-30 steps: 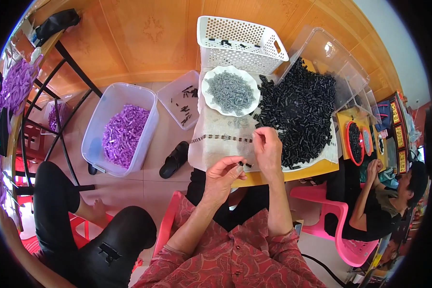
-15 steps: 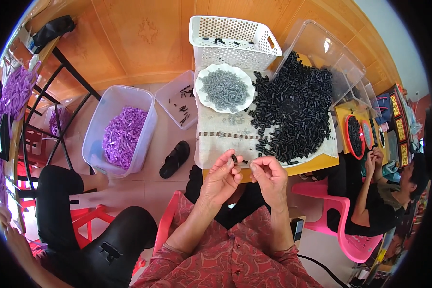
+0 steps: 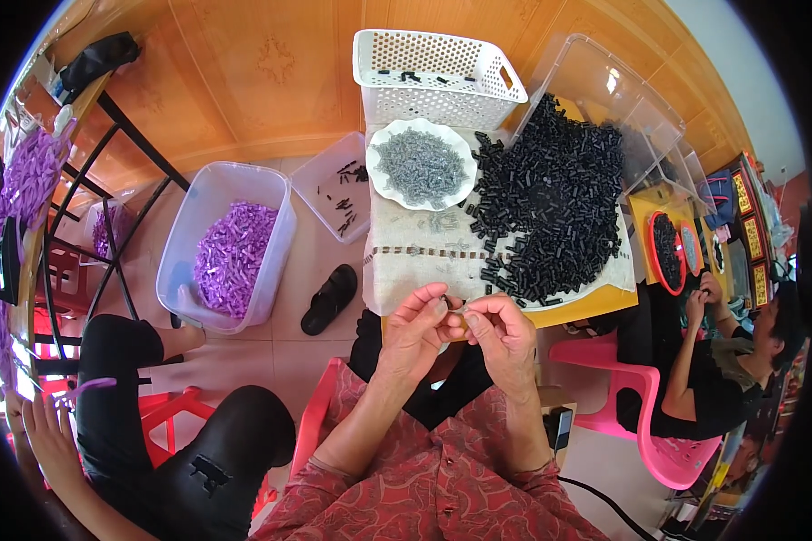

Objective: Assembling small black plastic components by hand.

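Visibly, the left hand (image 3: 417, 326) clamps a small dark piece (image 3: 452, 303); I cannot tell the right hand's (image 3: 503, 335) grip.

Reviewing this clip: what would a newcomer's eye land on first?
Probably the heap of small black pieces covering the right of the table, beside grey pieces on a scalloped white plate. Vivid purple pieces in a translucent bin to the left come next. At the table's near edge, the left hand and right hand meet around a tiny piece.
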Motion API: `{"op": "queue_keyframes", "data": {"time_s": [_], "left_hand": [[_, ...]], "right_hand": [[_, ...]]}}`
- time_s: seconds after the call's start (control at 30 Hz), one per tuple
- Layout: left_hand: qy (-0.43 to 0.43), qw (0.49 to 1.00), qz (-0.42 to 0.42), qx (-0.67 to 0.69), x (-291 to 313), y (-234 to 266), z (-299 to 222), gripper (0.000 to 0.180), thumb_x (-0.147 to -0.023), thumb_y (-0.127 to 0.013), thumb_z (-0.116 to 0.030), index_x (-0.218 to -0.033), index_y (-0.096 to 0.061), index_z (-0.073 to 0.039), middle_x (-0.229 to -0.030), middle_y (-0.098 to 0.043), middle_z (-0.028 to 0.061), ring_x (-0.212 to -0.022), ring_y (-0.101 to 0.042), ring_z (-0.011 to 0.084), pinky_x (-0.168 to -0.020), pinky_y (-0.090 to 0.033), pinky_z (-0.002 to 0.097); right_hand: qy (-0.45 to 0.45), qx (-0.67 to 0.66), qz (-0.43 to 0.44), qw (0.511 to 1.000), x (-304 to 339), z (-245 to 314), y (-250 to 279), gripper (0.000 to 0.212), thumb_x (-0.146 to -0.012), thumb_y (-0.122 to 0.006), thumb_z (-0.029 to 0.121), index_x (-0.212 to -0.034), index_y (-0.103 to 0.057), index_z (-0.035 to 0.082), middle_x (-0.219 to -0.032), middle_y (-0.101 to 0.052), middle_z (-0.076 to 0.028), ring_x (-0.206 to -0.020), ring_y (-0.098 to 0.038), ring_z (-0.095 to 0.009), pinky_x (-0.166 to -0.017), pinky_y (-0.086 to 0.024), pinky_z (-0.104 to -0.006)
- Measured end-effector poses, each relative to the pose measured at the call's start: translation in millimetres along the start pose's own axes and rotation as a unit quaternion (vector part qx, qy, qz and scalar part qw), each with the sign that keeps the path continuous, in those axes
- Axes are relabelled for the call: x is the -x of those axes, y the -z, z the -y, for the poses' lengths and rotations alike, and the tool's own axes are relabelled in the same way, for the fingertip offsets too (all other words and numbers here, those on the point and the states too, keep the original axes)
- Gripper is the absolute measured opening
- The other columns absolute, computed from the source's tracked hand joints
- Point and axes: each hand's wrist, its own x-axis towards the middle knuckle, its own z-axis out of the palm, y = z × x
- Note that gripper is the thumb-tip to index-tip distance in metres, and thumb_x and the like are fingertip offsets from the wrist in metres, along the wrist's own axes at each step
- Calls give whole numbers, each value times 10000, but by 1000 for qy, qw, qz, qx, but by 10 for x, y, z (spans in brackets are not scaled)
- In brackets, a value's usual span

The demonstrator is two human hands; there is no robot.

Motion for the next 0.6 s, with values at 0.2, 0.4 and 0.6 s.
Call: {"op": "queue_keyframes", "data": {"time_s": [0.2, 0.4, 0.6], "left_hand": [[-56, 994, -29, -90, 16, -23, 6, 230, -927, -592, -40, -1155, -603, -5, -993, -662, 110, -828, -640, 171, -752, -556, 320], [-45, 991, -24, -128, 33, -44, 18, 204, -928, -608, -62, -1126, -611, -14, -937, -648, 58, -800, -623, 137, -740, -543, 301], [-51, 989, 9, -139, 33, 20, 31, 187, -933, -609, -78, -1111, -612, -24, -922, -652, 51, -789, -625, 129, -727, -548, 299]], "right_hand": [[23, 35, -9, 999, -17, -17, 44, 82, -895, -628, -4, -968, -596, -24, -892, -579, -63, -725, -588, -98, -635, -478, -218], [48, 67, -11, 997, -32, -46, 43, 88, -875, -641, -16, -954, -601, -17, -881, -577, -69, -711, -582, -104, -628, -474, -220], [49, 69, -4, 996, -29, -53, 34, 85, -875, -646, -7, -948, -603, -15, -889, -586, -71, -724, -605, -110, -632, -495, -233]]}}
